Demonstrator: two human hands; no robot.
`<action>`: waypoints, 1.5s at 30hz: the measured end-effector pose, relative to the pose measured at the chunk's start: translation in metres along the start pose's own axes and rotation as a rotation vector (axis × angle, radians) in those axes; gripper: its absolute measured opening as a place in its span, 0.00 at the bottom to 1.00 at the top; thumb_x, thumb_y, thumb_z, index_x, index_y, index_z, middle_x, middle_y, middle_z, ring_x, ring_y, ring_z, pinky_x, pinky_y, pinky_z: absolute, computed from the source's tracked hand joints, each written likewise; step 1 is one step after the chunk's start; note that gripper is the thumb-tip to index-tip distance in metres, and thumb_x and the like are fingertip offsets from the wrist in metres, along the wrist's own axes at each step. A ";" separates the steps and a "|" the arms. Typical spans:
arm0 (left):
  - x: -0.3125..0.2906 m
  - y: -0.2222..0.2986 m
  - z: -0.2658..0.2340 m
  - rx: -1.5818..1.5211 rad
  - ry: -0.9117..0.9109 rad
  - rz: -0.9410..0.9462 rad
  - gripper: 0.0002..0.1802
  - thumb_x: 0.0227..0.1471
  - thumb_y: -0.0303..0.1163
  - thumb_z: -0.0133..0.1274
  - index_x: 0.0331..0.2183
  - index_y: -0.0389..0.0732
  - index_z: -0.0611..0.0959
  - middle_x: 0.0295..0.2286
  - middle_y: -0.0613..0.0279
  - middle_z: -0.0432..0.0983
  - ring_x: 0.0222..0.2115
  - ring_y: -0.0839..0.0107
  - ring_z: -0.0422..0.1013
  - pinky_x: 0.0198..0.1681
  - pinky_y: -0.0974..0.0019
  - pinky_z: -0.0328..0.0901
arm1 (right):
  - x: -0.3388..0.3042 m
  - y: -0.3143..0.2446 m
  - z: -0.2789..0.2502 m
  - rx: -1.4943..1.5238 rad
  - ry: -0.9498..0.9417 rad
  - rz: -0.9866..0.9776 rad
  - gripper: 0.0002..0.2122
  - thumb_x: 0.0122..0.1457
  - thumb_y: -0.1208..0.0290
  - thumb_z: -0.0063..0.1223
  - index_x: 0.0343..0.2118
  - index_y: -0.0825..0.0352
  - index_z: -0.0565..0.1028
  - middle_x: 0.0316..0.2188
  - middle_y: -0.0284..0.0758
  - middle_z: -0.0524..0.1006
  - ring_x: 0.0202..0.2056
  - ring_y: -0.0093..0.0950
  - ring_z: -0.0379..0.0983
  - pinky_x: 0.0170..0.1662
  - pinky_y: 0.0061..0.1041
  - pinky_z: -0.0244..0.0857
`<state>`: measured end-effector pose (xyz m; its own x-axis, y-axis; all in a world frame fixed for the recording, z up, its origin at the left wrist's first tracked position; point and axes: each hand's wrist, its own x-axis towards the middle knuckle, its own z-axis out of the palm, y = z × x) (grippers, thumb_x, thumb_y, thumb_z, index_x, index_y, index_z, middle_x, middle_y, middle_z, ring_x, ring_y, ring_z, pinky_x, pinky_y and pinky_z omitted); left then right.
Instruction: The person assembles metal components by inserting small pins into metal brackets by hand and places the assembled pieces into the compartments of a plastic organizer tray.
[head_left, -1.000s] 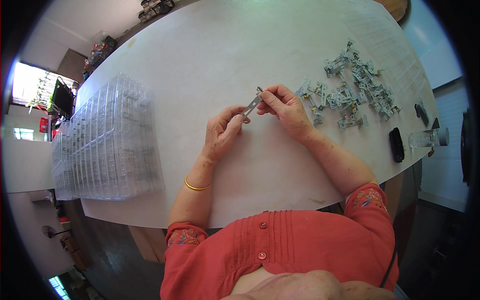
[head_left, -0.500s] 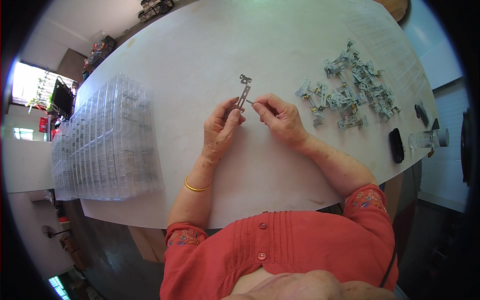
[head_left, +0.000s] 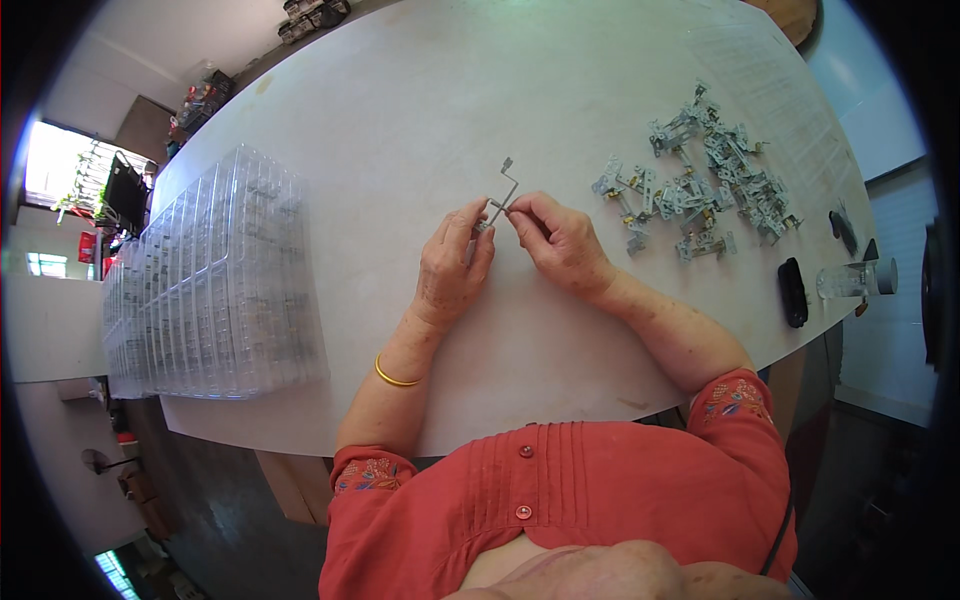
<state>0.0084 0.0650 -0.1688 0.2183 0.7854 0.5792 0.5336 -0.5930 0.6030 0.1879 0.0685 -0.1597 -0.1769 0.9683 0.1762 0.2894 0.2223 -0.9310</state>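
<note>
Above the middle of the table, a thin bent metal bracket (head_left: 511, 187) is held with its narrow end pointing up and away from me. My left hand (head_left: 453, 262) pinches its lower part between thumb and fingers. Close on the other side, my right hand (head_left: 558, 238) has thumb and forefinger closed at the bracket's edge. Whether a small pin sits in those right fingertips is too small to make out. Off to the right lies a loose heap of similar metal brackets (head_left: 690, 190), some with brass-coloured parts.
Clear plastic trays (head_left: 235, 270) stand stacked at the left, metal parts showing inside. Along the right edge lie a black case (head_left: 793, 292), a clear bottle (head_left: 845, 280) on its side and a dark-handled tool (head_left: 843, 230). The white table (head_left: 400, 120) curves away ahead.
The bracket has turned from its flat, holed face to nearly edge-on. My left hand has shifted slightly right, and the thin pin seen between the hands no longer shows clearly.
</note>
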 end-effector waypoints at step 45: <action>-0.008 0.003 0.006 0.006 0.022 -0.021 0.08 0.46 0.27 0.58 0.32 0.37 0.79 0.27 0.55 0.74 0.30 0.55 0.71 0.37 0.57 0.66 | 0.010 0.039 0.004 0.513 0.050 -0.030 0.05 0.66 0.75 0.45 0.41 0.68 0.72 0.35 0.31 0.76 0.34 0.19 0.75 0.41 0.22 0.74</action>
<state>0.0130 0.0582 -0.1751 0.1887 0.7937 0.5783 0.5432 -0.5750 0.6119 0.1934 0.0865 -0.1952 -0.1295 0.9694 0.2084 -0.2158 0.1776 -0.9601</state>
